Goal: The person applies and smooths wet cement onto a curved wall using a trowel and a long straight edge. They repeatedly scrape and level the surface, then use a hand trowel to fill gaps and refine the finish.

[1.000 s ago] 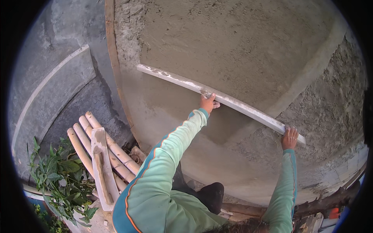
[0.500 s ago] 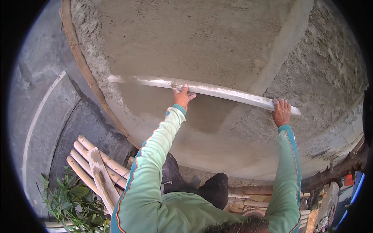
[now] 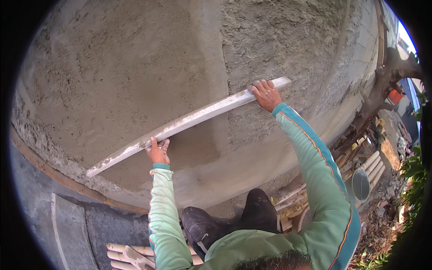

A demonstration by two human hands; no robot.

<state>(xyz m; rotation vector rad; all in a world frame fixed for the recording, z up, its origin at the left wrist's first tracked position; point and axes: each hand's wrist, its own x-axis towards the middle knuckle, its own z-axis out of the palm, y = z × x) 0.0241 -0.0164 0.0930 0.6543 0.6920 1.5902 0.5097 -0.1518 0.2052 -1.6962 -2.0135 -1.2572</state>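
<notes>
While the left hand (image 3: 159, 152) grips the pale bar (image 3: 211, 111), the right hand (image 3: 267, 96) clasps near its end.

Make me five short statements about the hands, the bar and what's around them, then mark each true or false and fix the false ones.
1. The left hand and the right hand are both on the long pale bar. True.
2. The left hand is at the bar's upper right end. False: the right hand is near that end.
3. Pale poles show at the lower left of the picture. True.
4. The bar runs level across the picture. False: it slants, with its right end higher.
5. The sleeves are plain red. False: the sleeves are light green with teal and orange trim.
</notes>
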